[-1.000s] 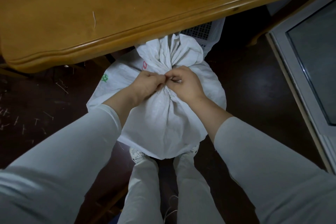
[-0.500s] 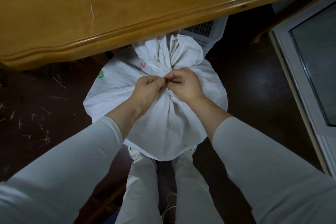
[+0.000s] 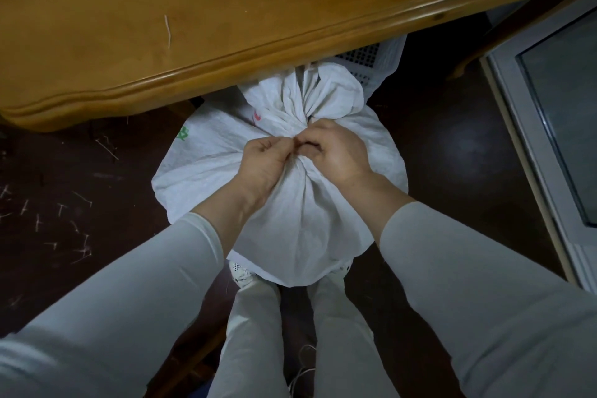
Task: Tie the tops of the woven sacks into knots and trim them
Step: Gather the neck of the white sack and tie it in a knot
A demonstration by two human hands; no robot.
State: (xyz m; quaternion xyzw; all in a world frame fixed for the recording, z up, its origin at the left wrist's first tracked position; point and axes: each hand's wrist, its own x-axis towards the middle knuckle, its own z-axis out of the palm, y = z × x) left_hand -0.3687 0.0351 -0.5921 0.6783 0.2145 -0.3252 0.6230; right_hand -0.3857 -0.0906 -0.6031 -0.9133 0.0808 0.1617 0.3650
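Note:
A full white woven sack [image 3: 300, 223] stands on the dark floor between my feet, with green and red print on its far left side. Its top is gathered into a bunched neck, and the loose mouth [image 3: 323, 94] fans out beyond it under the table edge. My left hand [image 3: 263, 161] and my right hand [image 3: 336, 152] meet at the neck, knuckles up, fingers curled. Both pinch something thin there, which I take for a tie, though the fingers hide it.
A wooden table [image 3: 226, 10] spans the top, with a few short white strips [image 3: 167, 30] on it. A white perforated basket [image 3: 371, 56] sits behind the sack. Cut scraps [image 3: 64, 223] litter the floor at left. A grey-framed glass panel [image 3: 555, 126] stands at right.
Both hands stay at the sack's neck with small finger movements. The view has shifted slightly, so the table's edge covers a little more of the sack's mouth.

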